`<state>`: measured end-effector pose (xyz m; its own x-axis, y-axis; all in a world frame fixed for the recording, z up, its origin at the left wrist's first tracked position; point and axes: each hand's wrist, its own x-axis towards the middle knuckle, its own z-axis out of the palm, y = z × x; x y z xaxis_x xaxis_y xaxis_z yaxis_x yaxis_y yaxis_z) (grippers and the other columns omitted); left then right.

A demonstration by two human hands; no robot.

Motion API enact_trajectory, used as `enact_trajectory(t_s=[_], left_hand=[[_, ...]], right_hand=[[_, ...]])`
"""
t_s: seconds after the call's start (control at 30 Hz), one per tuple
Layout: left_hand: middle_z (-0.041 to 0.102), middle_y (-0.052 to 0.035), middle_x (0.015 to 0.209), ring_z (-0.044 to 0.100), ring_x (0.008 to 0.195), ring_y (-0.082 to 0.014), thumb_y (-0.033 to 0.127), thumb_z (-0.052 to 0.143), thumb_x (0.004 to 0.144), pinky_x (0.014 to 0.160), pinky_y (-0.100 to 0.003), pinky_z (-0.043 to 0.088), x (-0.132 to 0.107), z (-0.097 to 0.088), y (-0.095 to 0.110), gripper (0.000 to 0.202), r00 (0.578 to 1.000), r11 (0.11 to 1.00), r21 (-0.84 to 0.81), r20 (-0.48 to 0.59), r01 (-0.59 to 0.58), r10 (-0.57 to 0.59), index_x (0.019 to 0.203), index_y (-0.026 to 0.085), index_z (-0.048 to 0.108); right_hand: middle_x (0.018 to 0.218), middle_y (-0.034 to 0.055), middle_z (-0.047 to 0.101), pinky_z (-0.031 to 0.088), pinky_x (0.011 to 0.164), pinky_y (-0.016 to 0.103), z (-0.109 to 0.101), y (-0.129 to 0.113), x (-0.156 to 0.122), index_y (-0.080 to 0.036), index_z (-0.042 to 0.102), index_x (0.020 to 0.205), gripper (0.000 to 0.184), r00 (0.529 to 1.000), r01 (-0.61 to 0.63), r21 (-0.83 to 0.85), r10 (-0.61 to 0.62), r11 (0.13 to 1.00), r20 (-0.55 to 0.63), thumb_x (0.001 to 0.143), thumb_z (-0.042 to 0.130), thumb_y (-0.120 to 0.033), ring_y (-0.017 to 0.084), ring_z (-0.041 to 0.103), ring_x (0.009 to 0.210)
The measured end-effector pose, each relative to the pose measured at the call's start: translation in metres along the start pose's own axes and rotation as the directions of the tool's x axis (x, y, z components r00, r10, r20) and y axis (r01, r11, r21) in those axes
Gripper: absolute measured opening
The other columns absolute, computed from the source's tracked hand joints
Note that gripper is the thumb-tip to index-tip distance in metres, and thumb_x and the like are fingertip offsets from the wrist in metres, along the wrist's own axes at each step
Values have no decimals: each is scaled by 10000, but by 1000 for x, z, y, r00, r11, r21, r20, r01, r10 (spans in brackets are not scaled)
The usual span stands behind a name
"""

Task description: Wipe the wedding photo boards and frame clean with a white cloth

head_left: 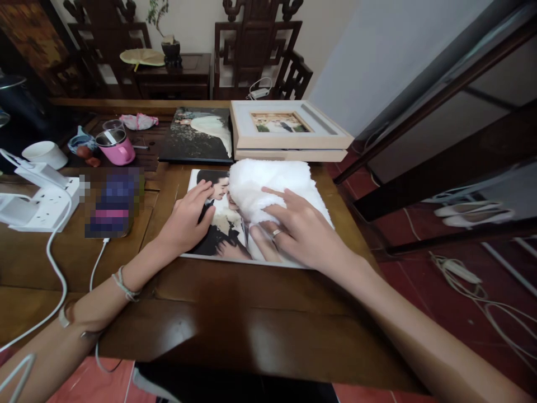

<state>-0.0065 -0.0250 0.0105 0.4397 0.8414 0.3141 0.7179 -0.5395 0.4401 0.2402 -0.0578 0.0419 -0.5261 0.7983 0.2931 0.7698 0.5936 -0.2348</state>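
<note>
The left hand (188, 218) lies open on a photo print (230, 224), flat on the table (201, 305). The right hand (300, 224), wearing 1 ring (276, 233), rests fingers extended on white cloth (279, 172) covering part of it. The phone screen (115, 201) is too blurred to read.

One head-worn camera is looking forward and down, from above the table (293, 319), left hand (188, 218) and right hand (300, 226) appearing close, dark chairs (255, 33) standing farther away.

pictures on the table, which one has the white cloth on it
The front couple photo; the dark print and framed picture behind it have none.
</note>
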Motion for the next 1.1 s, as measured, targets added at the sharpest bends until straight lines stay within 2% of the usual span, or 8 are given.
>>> enact_trajectory(t_s=[0.2, 0.3, 0.43, 0.57, 0.67, 0.77, 0.93, 1.1], left_hand=[[493, -186, 1465, 385, 1419, -288, 241, 433, 970, 1136, -537, 353, 0, 7, -7, 394, 1000, 1000, -2, -7, -2, 2, 1341, 122, 493], [487, -190, 1470, 383, 1420, -286, 241, 428, 971, 1140, -530, 350, -1, 4, -10, 399, 1000, 1000, 2, -4, 3, -3, 1342, 110, 491], [482, -190, 1474, 375, 1425, -285, 246, 421, 973, 1147, -525, 341, 5, -1, -11, 411, 1000, 1000, 14, 6, 3, -3, 1350, 93, 485], [481, -188, 1476, 377, 1425, -279, 243, 419, 975, 1145, -522, 347, 16, -6, -12, 404, 1000, 1000, 20, 7, 7, -7, 1345, 98, 487], [478, -195, 1476, 376, 1425, -281, 238, 420, 973, 1145, -524, 347, 21, -8, -13, 409, 1000, 1000, 25, 12, 3, -4, 1347, 87, 484], [473, -199, 1479, 375, 1426, -283, 238, 421, 973, 1147, -523, 346, 18, -5, -13, 413, 1000, 1000, 24, 9, -1, 1, 1349, 79, 483], [484, -199, 1470, 382, 1422, -286, 233, 425, 971, 1146, -525, 346, 2, -5, -8, 402, 1000, 1000, 19, 6, -2, 2, 1338, 82, 494], [475, -192, 1479, 373, 1426, -283, 235, 426, 971, 1146, -527, 344, -6, -9, -5, 407, 1000, 1000, 16, 10, 1, -2, 1349, 93, 479]], right_hand=[[1241, 206, 641, 512, 929, 587, 4, 32, -10, -200, 616, 870, 202, 996, -82, -16, 81, 996, -36, 877, 422, -145, 352, 541, 1268], [1279, 210, 622, 518, 936, 588, 5, 38, -19, -201, 600, 868, 178, 992, -117, -29, 116, 993, -59, 900, 428, -168, 358, 524, 1290], [1326, 226, 600, 444, 1031, 635, 2, 13, -38, -191, 574, 775, 168, 996, -33, -74, 27, 997, -81, 883, 462, -126, 368, 491, 1324], [1434, 140, 543, 361, 1120, 619, -10, -29, -58, -201, 548, 690, 244, 990, 128, 36, -126, 991, -60, 818, 454, -16, 319, 389, 1407], [1436, 88, 551, 375, 1128, 581, -18, -40, -61, -208, 530, 652, 271, 982, 186, 113, -184, 976, -32, 777, 451, 19, 288, 386, 1412], [1399, 108, 583, 423, 1093, 577, -16, -25, -52, -208, 577, 713, 239, 980, 197, 81, -197, 977, -7, 818, 468, -22, 289, 441, 1377], [1295, 227, 631, 470, 1024, 614, -1, 16, -23, -174, 634, 815, 182, 987, 138, -69, -143, 988, -79, 883, 472, -127, 351, 546, 1277], [1184, 206, 687, 461, 1033, 611, 6, 34, -9, -192, 633, 893, 162, 995, 4, -83, -12, 997, -104, 907, 473, -173, 343, 520, 1304]])
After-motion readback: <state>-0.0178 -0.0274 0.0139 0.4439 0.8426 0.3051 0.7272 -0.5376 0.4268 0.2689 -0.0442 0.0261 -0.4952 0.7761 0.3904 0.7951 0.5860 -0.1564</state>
